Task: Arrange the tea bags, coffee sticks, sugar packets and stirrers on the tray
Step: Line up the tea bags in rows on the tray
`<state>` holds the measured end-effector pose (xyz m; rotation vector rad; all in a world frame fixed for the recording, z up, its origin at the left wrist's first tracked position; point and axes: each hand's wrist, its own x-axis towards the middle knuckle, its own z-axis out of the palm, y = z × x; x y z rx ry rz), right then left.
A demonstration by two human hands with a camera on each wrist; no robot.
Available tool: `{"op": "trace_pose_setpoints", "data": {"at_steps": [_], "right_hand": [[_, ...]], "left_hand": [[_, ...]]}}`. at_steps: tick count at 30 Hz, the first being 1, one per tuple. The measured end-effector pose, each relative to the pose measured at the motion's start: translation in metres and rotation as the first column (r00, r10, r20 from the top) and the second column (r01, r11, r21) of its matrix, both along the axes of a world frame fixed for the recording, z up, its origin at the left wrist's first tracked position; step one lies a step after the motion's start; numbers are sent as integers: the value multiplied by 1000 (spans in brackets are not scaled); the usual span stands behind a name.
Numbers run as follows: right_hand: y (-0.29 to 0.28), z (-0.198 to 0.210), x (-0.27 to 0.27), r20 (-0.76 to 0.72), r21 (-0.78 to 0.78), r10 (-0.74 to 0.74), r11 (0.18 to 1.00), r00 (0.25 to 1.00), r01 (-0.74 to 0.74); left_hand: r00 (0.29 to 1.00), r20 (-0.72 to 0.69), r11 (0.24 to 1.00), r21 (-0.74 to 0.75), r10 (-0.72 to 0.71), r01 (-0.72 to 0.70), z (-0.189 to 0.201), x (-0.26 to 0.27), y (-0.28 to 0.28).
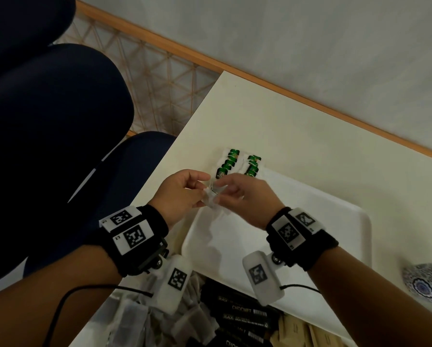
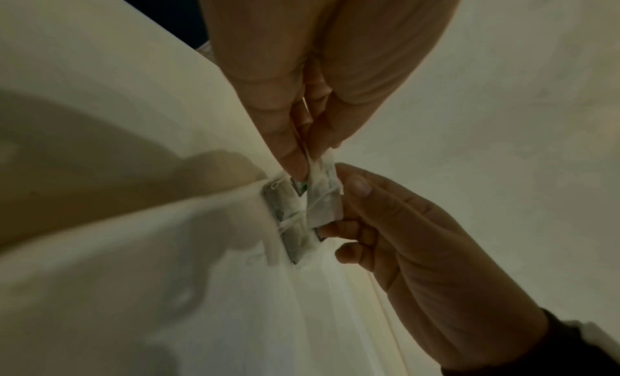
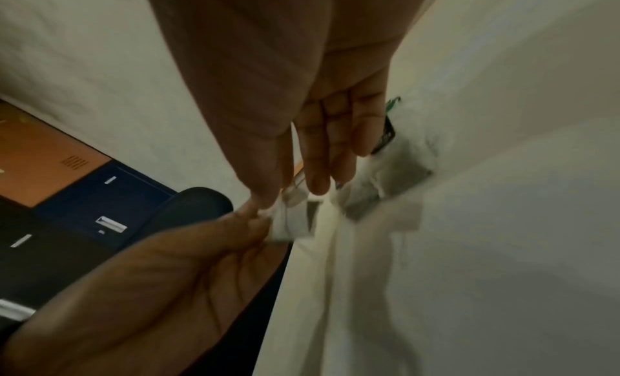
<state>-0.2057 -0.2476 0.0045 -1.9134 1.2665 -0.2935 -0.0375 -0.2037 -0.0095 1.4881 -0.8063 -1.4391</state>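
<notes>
Meanwhile: left hand (image 1: 178,190), right hand (image 1: 242,196) grip pinching tea bag (image 1: 213,199) | tag seemingly hidden | tray (image 1: 335,221) partly covered.

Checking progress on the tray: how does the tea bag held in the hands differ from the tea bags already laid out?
The held tea bag is off the surface, pinched between the left hand and right hand; the laid-out tea bags lie flat at the tray's far corner, in two overlapping rows. Their green tags face up; the held one's tag is barely visible. Both have white pouches with strings.

Bare tray (image 1: 335,221) centre; tea-bag rows (image 1: 237,164) crowding far corner.
</notes>
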Motion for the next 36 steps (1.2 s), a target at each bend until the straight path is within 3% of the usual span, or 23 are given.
{"op": "trace_pose_setpoints", "data": {"at_steps": [6,11,14,16,21,25,27,30,32,36], "right_hand": [[4,-7,7,118,130,-145,983,982,129],[2,3,9,314,401,-360,889,878,221],[4,6,13,369,472,-414,855,832,216],[6,6,13,366,418,-350,890,862,184],[8,-1,2,274,95,-41,995,961,15],[6,-5,-8,95,-183,147,975,985,-128],[5,-5,-11,114,-196,158,971,981,-133],[4,-2,-14,139,-162,132,981,981,-109],[4,2,-15,143,-165,96,984,985,-72],[7,6,-16,213,-105,-3,994,977,26]], "left_hand": [[998,32,998,-39,53,-52,2,-6,2],[998,65,1000,-9,6,-5,3,-8,8],[996,87,1000,-14,-23,25,5,-11,11],[997,75,999,-27,-23,25,6,-12,12],[996,-26,997,2,-82,82,6,-5,12],[965,-36,965,42,-259,260,7,-2,13],[938,-6,936,57,-347,346,6,-3,14],[900,154,913,66,-407,402,1,-7,15],[886,232,915,51,-401,401,-2,-9,16],[913,251,944,14,-322,329,-2,-8,13]]}}
